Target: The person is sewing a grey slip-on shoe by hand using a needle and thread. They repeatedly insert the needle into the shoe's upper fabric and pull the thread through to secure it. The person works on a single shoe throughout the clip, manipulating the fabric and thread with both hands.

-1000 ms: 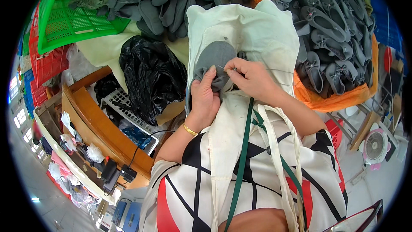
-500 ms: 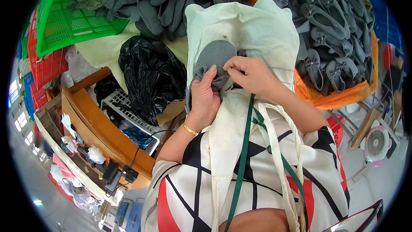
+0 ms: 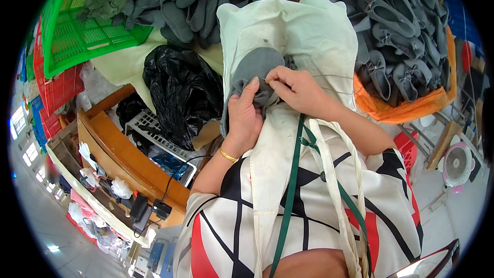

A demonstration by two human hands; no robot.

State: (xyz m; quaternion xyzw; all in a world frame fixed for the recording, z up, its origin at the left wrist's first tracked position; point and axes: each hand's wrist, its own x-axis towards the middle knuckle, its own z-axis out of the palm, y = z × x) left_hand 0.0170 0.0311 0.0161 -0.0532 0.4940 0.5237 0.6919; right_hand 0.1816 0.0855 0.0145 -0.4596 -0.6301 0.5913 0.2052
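Note:
In my lap, on a pale apron, lies a grey cloth shoe with its rounded toe facing away from me. My left hand is closed round its near side, the thumb pressing on the gathered fabric. Close to that thumb, my right hand pinches a thin needle at the shoe's edge. Dark thread runs across the apron to the right of my right hand. The fingers hide part of the shoe's opening and much of the needle.
Grey shoes are heaped beyond my lap. More shoes with small bows fill an orange sack at right. Left are a green crate, a black plastic bag and a wooden desk. A fan stands far right.
The view has shifted slightly. My right hand stays pinched beside the shoe, its fingers moved only a little; my left hand keeps its hold.

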